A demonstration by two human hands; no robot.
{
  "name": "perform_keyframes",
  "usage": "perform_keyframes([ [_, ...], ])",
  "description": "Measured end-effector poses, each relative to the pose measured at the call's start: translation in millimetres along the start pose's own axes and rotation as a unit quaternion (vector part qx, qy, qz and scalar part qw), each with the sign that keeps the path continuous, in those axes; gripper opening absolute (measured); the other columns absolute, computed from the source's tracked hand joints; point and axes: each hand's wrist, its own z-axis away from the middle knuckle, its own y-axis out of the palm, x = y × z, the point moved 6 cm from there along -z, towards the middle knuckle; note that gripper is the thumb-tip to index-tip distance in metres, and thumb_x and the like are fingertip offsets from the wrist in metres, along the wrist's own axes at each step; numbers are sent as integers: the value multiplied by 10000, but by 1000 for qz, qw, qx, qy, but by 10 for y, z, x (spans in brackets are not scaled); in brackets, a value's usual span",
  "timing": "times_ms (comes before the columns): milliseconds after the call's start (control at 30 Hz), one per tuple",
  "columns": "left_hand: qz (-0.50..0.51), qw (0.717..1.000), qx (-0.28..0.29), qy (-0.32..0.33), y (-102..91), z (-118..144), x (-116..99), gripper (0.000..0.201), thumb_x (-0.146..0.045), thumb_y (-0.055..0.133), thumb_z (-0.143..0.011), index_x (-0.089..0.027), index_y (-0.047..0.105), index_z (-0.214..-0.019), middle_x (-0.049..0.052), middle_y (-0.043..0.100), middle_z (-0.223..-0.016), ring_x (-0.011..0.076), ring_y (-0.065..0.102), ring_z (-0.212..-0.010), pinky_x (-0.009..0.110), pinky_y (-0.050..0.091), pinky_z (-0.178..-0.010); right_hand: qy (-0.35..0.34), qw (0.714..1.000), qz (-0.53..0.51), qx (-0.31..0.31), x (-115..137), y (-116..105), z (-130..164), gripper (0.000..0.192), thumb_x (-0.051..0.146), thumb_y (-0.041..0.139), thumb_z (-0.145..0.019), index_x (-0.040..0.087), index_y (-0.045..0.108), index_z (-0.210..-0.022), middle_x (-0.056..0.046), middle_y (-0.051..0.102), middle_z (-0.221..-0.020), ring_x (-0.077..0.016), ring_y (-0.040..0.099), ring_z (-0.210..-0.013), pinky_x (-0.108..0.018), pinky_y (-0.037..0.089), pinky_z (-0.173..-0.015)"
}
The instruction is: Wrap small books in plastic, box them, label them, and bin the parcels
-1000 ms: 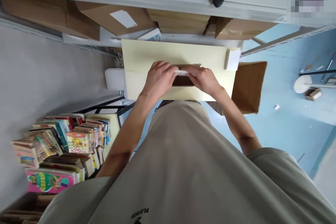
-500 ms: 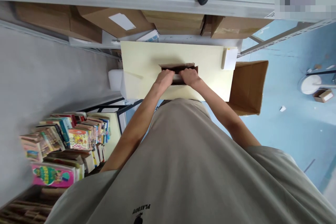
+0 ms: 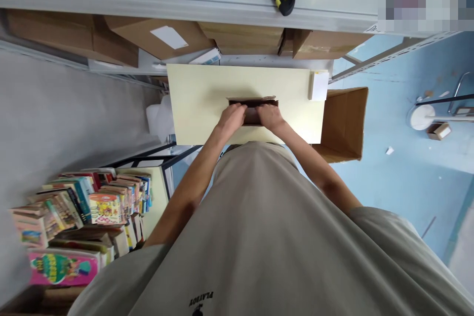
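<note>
Small open box (image 3: 254, 110) mid-counter (image 3: 200, 103), long axis running 9 to 3 o'clock. Left hand (image 3: 231, 118) at its 8 o'clock, right hand (image 3: 271, 116) at its 4, equally near, fingers curled over the near rim and down inside. Impossible to tell what either grip holds. Brown cardboard, dark within, far flap raised at 12.

I'm standing in a stockroom or book-packing room: metal shelving (image 3: 222, 7) at twelve o'clock holds cardboard cartons (image 3: 155, 34), stacked picture books (image 3: 85, 212) sit at eight o'clock, and an open carton (image 3: 342, 123) stands at two o'clock.
</note>
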Motion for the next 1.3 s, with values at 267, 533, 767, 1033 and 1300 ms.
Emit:
perform_keyframes([
  [267,166,975,-146,16,-28,554,540,1017,-290,917,-961,-201,372,-1815,247,445,-1852,410,441,-1743,571,367,-1453,86,908,-288,-293,-722,107,868,408,399,530,-1182,172,760,-1431,-197,803,-1401,-301,814,-1100,-463,721,-917],
  [533,162,978,-95,92,-46,433,307,1507,-590,1059,-806,-265,89,-1911,254,15,-1987,498,99,-1849,664,256,-1469,-27,982,-144,-117,-305,330,595,660,328,936,-973,142,728,-1571,-228,653,-1714,-409,598,-1603,-561,523,-1325],
  [767,128,980,-122,90,-183,297,313,1154,-428,997,-897,-192,375,-1839,239,459,-1855,462,354,-1769,640,330,-1456,93,966,-132,-201,-453,266,602,416,326,554,-1171,134,718,-1502,-229,809,-1399,-355,753,-1291,-475,637,-1099],
  [1033,127,978,-147,70,49,268,439,357,-196,539,-1112,-231,829,-1316,148,756,-1503,319,619,-1471,522,504,-1334,74,972,-83,-205,-471,395,427,564,127,397,-1141,182,649,-1643,-200,613,-1728,-345,660,-1449,-496,626,-1171],
  [1300,123,979,-156,41,149,227,507,372,-193,487,-1125,-251,849,-1188,109,767,-1472,289,663,-1402,480,528,-1303,72,978,-36,-192,-432,539,368,600,86,324,-1158,119,645,-1664,-231,576,-1773,-363,592,-1541,-500,556,-1244],
])
